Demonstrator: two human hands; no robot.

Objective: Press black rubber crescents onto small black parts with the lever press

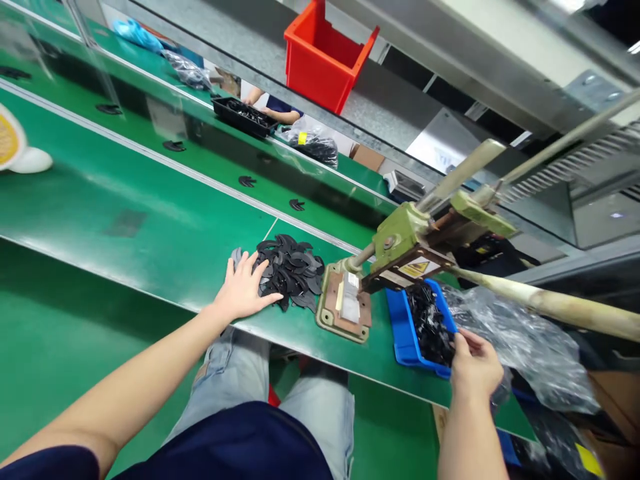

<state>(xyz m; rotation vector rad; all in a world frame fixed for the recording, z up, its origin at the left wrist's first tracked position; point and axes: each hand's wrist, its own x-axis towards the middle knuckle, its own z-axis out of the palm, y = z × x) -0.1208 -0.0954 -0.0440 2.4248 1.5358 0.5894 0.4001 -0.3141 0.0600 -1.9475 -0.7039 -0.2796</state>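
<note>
My left hand (246, 288) lies with fingers spread at the left side of a pile of black curved plastic pieces (293, 270), fingertips touching the nearest ones. To the right of the pile stands a green hand press (400, 237), its base plate (345, 307) bearing a small pale fixture. Beyond it sits a blue bin (407, 333) filled with small black parts (430, 323). At the bin's right rim is my right hand (476, 367), thumb and fingers closed together; what they pinch, if anything, is hidden.
Several black pieces lie spaced along the green belt (210, 170) behind a clear panel. A red bin (325, 63) rests on the metal shelf above. Clear plastic bags (525, 340) lie at the right. Across the belt, another person's arms reach to a black tray (245, 117).
</note>
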